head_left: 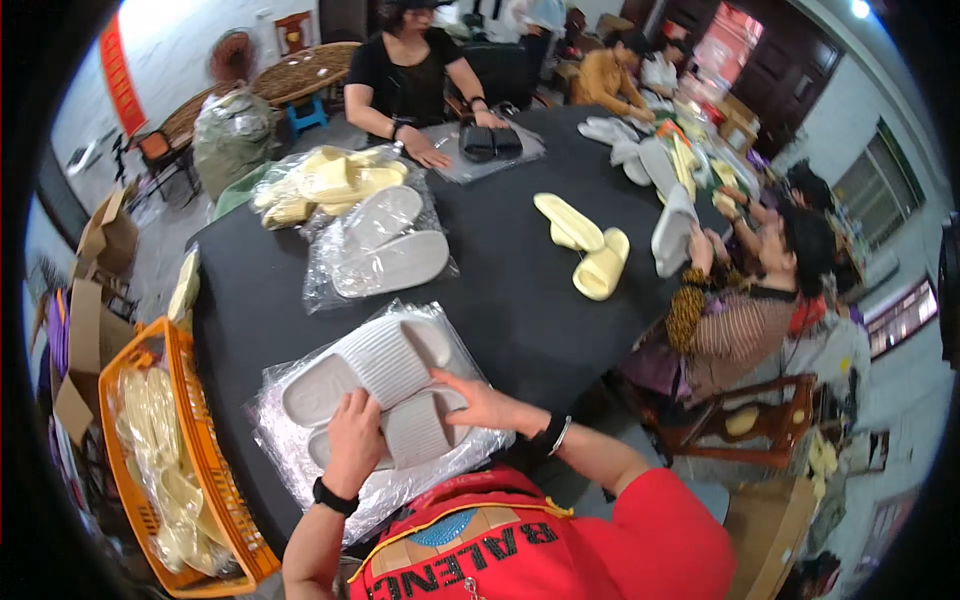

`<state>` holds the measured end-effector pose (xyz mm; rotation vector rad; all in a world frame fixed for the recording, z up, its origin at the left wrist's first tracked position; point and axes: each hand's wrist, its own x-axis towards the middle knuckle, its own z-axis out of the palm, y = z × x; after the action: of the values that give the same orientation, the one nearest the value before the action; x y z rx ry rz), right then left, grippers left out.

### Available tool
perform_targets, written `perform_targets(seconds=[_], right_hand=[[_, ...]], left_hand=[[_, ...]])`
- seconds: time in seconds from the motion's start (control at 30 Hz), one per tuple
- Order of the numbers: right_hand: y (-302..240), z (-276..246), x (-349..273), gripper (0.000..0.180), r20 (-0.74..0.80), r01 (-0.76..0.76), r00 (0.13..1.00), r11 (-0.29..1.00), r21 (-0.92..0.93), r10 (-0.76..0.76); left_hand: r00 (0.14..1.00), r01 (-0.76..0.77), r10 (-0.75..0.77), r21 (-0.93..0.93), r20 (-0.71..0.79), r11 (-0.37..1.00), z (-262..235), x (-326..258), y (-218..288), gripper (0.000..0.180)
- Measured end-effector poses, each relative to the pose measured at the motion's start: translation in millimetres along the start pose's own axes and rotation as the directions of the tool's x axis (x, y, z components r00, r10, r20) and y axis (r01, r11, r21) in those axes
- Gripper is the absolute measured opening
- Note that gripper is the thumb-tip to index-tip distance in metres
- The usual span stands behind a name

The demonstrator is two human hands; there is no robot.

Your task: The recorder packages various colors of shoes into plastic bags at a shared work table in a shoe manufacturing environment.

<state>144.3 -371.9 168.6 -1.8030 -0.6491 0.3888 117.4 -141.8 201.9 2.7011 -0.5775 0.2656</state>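
A pair of light grey slides with ribbed straps lies side by side in front of me, the far slide (392, 358) next to the near slide (418, 432). Under them is a stack of clear plastic bags (285, 478). My left hand (357, 440) has its fingers bent against the near slide, by the left edge of the strap. On the right, my right hand (488, 408) grips the near slide's end, its thumb and fingers around the edge. Part of the near slide is hidden by my hands.
Bagged grey slides (390, 262) and bagged yellow slides (335, 185) lie farther off on the black table (490, 300). Loose yellow slides (600, 265) lie right of centre. An orange crate (190, 420) of bagged slides stands at left. Co-workers handle black slides (490, 141) and a grey slide (674, 230).
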Motion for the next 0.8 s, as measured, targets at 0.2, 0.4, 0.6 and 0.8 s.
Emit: perform_targets(seconds=[0.2, 0.4, 0.6, 0.8], right_hand=[[22.8, -52.7, -29.4, 0.047, -0.220, -0.132, 0.959, 0.967, 0.218, 0.180], [39.5, -160.3, -33.9, 0.048, -0.742, -0.027, 0.648, 0.979, 0.202, 0.171], [34.1, -238.8, -18.6, 0.085, -0.866, -0.431, 0.436, 0.901, 0.040, 0.247], [57.4, -73.2, 24.3, 0.038, -0.281, -0.185, 0.949, 0.974, -0.131, 0.142]], left_hand=[[0.988, -0.130, 0.082, -0.404, -0.135, 0.905, 27.3, 36.8, 27.9, 0.033], [0.895, 0.210, -0.207, 0.037, 0.395, 0.977, 84.3, -48.4, -33.0, 0.052], [0.863, 0.262, -0.218, -0.035, 0.455, 0.964, 98.4, -76.0, -45.9, 0.046], [0.883, 0.310, -0.233, -0.131, 0.408, 0.942, 69.0, -77.0, -46.6, 0.040]])
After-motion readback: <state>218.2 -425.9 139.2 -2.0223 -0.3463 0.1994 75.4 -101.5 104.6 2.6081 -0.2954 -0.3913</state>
